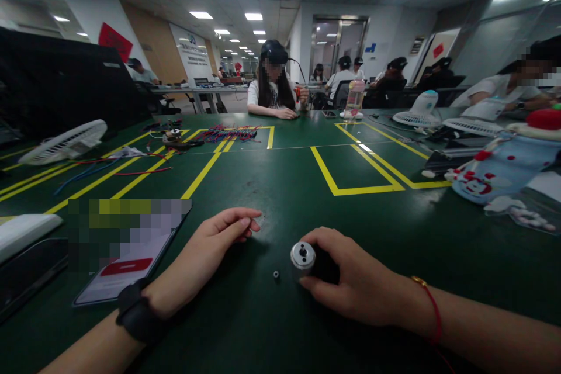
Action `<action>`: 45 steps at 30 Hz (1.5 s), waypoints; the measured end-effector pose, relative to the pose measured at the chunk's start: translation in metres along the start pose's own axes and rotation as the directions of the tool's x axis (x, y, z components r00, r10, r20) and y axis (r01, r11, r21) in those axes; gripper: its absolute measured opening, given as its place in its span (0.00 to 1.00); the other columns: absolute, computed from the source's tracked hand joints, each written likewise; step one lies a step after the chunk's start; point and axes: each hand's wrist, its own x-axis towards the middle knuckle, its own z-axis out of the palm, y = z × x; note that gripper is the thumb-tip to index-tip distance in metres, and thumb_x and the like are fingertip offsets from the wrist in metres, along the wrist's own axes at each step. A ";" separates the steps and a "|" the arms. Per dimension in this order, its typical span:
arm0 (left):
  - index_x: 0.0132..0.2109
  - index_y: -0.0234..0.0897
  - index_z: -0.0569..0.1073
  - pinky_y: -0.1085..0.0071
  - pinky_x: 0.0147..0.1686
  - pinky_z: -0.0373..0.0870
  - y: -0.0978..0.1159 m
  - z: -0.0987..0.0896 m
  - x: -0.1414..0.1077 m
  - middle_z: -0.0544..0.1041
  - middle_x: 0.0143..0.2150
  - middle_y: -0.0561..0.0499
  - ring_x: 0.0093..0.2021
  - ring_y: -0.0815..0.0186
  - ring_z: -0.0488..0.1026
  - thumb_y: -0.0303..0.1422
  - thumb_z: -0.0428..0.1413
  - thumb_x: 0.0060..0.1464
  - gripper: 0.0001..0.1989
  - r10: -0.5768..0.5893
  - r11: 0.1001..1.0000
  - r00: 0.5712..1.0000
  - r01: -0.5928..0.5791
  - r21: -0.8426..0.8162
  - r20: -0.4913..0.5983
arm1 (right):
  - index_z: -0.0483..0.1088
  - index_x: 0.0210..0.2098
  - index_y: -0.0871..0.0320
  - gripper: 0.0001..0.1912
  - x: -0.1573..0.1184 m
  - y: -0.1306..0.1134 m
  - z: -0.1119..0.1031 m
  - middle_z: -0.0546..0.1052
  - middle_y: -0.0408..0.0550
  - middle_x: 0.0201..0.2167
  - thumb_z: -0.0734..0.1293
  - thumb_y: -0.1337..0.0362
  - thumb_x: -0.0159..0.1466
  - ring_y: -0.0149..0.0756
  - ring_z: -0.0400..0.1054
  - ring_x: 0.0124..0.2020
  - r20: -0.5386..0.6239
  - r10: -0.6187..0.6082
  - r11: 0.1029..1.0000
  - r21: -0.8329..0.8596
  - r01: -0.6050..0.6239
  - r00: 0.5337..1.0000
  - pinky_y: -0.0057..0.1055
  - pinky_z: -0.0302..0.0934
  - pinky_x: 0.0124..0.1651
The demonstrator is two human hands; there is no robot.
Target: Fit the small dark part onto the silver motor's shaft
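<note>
My right hand is wrapped round a silver metal cylinder, which stands upright on the green table. Its top face has a dark centre and small dark holes. To the left of the cylinder lies a tiny metal ring-like part, touched by neither hand. My left hand hovers over the table farther left, thumb and fingers drawn together in a pinch. A tiny dark speck shows by its fingertips, too small to name.
A phone lies left of my left wrist. Loose wires and a white fan are at the far left. A blue decorated container stands right, near a bag of small pieces. Across the table sits a person in a headset.
</note>
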 end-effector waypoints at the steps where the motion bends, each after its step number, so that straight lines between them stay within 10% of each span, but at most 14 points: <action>1: 0.48 0.41 0.74 0.68 0.42 0.64 0.002 0.000 0.000 0.76 0.39 0.51 0.40 0.64 0.70 0.37 0.53 0.59 0.12 0.002 1.000 1.000 -0.002 0.024 0.004 | 0.66 0.44 0.54 0.16 0.000 0.000 0.000 0.71 0.45 0.40 0.68 0.65 0.57 0.38 0.64 0.38 -0.001 0.003 1.000 -0.001 -0.003 1.000 0.35 0.60 0.40; 9: 0.45 0.41 0.74 0.69 0.35 0.65 0.014 0.002 -0.006 0.74 0.36 0.53 0.37 0.62 0.71 0.37 0.52 0.58 0.11 -0.028 0.955 0.983 -0.028 0.297 0.182 | 0.66 0.44 0.54 0.15 0.000 0.001 0.001 0.71 0.45 0.40 0.68 0.65 0.57 0.37 0.64 0.39 -0.006 -0.012 1.000 0.009 0.012 1.000 0.35 0.60 0.41; 17: 0.39 0.40 0.70 0.65 0.51 0.63 0.023 0.008 -0.017 0.70 0.47 0.53 0.49 0.62 0.67 0.24 0.59 0.48 0.10 0.152 0.778 0.863 -0.406 0.480 0.482 | 0.66 0.42 0.56 0.14 0.001 0.000 0.002 0.71 0.45 0.38 0.68 0.67 0.56 0.37 0.64 0.38 -0.011 -0.018 1.000 -0.007 0.018 1.000 0.35 0.59 0.40; 31: 0.44 0.49 0.77 0.70 0.42 0.66 0.036 0.032 -0.023 0.73 0.41 0.54 0.42 0.64 0.71 0.33 0.56 0.58 0.09 0.328 0.862 0.926 -0.375 0.341 0.188 | 0.66 0.45 0.55 0.16 0.003 -0.001 0.002 0.72 0.45 0.40 0.69 0.66 0.57 0.38 0.64 0.39 -0.011 -0.049 0.999 0.004 0.049 0.999 0.35 0.58 0.42; 45: 0.49 0.53 0.76 0.69 0.44 0.67 0.047 0.045 -0.028 0.72 0.44 0.52 0.44 0.63 0.70 0.33 0.53 0.60 0.13 0.311 0.809 0.912 -0.402 0.429 0.267 | 0.65 0.45 0.57 0.15 0.002 0.000 0.003 0.72 0.46 0.40 0.68 0.64 0.58 0.38 0.63 0.38 0.008 -0.081 0.996 -0.038 0.082 0.997 0.36 0.57 0.42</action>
